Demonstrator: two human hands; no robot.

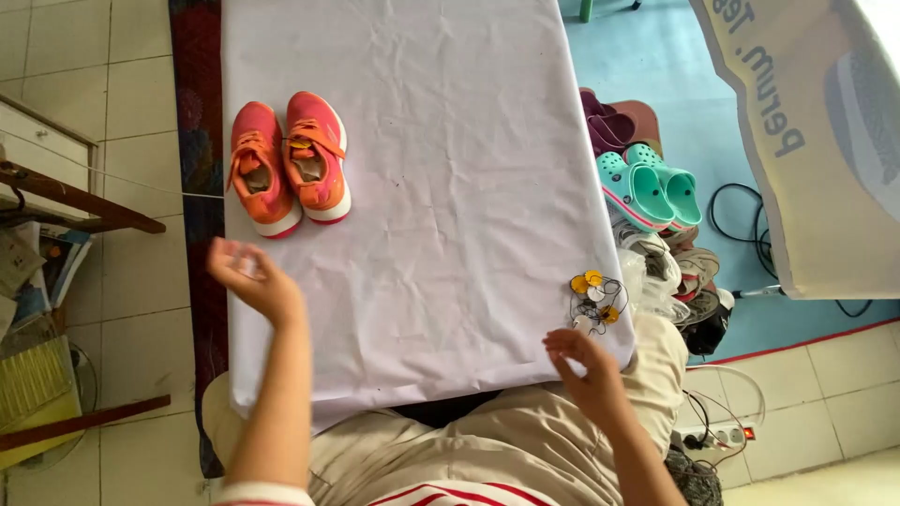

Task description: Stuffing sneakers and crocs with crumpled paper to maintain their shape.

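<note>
A pair of orange-pink sneakers (pixel 289 165) with white soles stands side by side on the left part of a table covered with a white cloth (pixel 441 169). My left hand (pixel 251 277) hovers just below the sneakers near the table's left edge, fingers loosely curled, holding nothing. My right hand (pixel 583 367) rests at the table's near right edge, fingers apart, just below a small bunch of yellow and white round tags on thin strings (pixel 594 298). It touches nothing that I can see.
To the right of the table on the floor lies a heap of footwear: mint green clogs (pixel 649 187), dark purple slippers (pixel 609 124) and several others. A printed banner (pixel 806 141) hangs at the right. Cables and a power strip (pixel 720 436) lie lower right. Wooden furniture stands left.
</note>
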